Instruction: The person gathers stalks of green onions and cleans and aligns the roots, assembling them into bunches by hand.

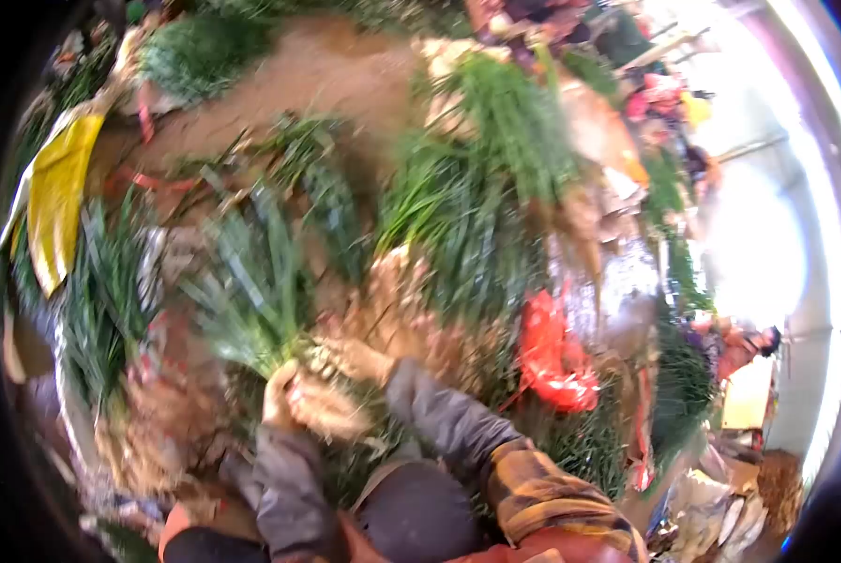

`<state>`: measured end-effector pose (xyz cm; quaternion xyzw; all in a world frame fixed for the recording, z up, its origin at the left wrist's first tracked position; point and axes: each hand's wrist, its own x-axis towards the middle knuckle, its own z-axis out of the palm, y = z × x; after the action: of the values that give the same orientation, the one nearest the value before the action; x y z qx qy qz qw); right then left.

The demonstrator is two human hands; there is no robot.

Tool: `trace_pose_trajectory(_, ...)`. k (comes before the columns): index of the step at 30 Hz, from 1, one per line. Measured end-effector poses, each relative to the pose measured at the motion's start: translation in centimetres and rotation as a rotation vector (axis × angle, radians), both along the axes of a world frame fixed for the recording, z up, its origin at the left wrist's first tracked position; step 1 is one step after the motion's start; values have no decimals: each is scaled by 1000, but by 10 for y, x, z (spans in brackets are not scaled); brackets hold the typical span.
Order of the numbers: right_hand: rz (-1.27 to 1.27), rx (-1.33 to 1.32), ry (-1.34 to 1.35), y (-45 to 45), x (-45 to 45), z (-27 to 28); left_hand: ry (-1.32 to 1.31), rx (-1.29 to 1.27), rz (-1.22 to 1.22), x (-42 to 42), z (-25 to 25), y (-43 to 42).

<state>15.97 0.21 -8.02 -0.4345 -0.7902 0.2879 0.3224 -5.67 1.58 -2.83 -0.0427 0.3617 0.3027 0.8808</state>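
Note:
A bunch of long green leafy plants [256, 291] with pale roots [326, 408] lies in front of me. Around its base, where leaves meet roots, my left hand [280, 394] is closed. Just right of it, my right hand [359, 359] is at the upper side of the root end, its fingers bent and blurred; whether it holds anything cannot be made out. Both forearms come up from the bottom in grey sleeves.
More green bunches [477, 206] with roots lie to the right, others [106, 291] to the left. A red plastic bag [553, 357] sits right of my arm. Yellow material [59, 202] stands at the upper left. Another person [744, 352] is at the far right.

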Motion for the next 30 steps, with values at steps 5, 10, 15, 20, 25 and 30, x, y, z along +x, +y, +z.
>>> trace_pose_trajectory(5,-44,-1166,788,-11,-13,-2,-198,-46,145,4,29,-6)
trace_pose_trajectory(10,131,-842,483,-9,-8,-3,-180,-51,58,13,56,8)
trace_pose_trajectory(15,-5,-792,582,-11,-10,20,-158,58,-4,-5,-14,-6)
trace_pose_trajectory(20,-295,-800,-929,-13,46,6,-344,39,65,-3,21,1)
trace_pose_trajectory(25,512,-1040,-698,-34,-1,63,-340,325,252,7,40,15)
trace_pose_trajectory(30,-647,-862,-149,12,13,4,-228,277,261,10,26,23)
